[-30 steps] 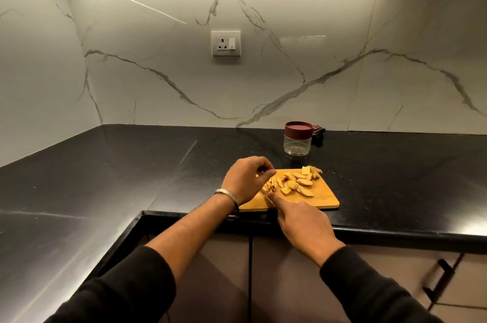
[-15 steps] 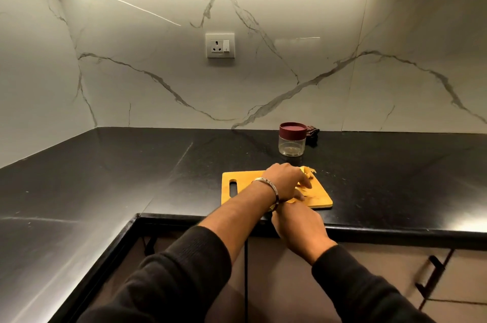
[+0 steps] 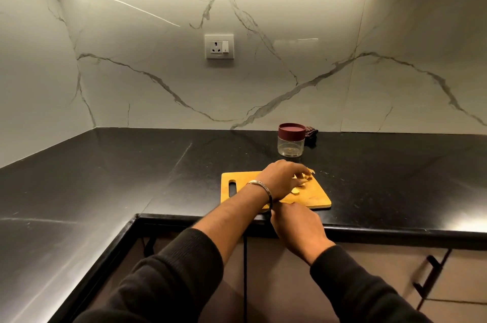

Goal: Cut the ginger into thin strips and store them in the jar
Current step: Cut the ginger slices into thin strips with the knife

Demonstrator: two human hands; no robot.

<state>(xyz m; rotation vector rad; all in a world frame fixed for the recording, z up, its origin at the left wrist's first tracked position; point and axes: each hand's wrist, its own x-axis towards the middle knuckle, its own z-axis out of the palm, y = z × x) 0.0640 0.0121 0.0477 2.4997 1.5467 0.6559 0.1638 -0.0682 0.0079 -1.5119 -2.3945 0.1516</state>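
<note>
- Head view: your left hand (image 3: 280, 177) reaches across the wooden cutting board (image 3: 316, 197) toward its far right corner, fingers curled down over the ginger pieces (image 3: 303, 181) there. Whether those fingers actually pinch a piece, you cannot tell: they are blurred.
- Most of the ginger sits under and just beyond your left fingertips; one pale slice (image 3: 295, 191) lies on the board just beside the heel of that hand, and a few bits poke out at the board's far edge.
- A metal bracelet (image 3: 261, 187) circles your left wrist, which crosses over the top of your right hand.
- Your right hand (image 3: 297, 227) is at the near edge of the board, over the lip of the black countertop (image 3: 131, 177), its back toward the camera. The fingers are tucked under your left wrist, so you cannot tell whether they are curled or what they hold.
- The ginger lies well ahead of your right hand, on the far side of the left wrist.
- The clear jar (image 3: 291, 141) with its dark red lid (image 3: 292, 130) on stands on the countertop beyond the board, apart from both hands and near the marble backsplash (image 3: 290, 72).
- A small dark object (image 3: 312, 131) sits just behind the jar, too dim to name.
- The board's handle slot (image 3: 232, 188) is at its left end, uncovered.
</note>
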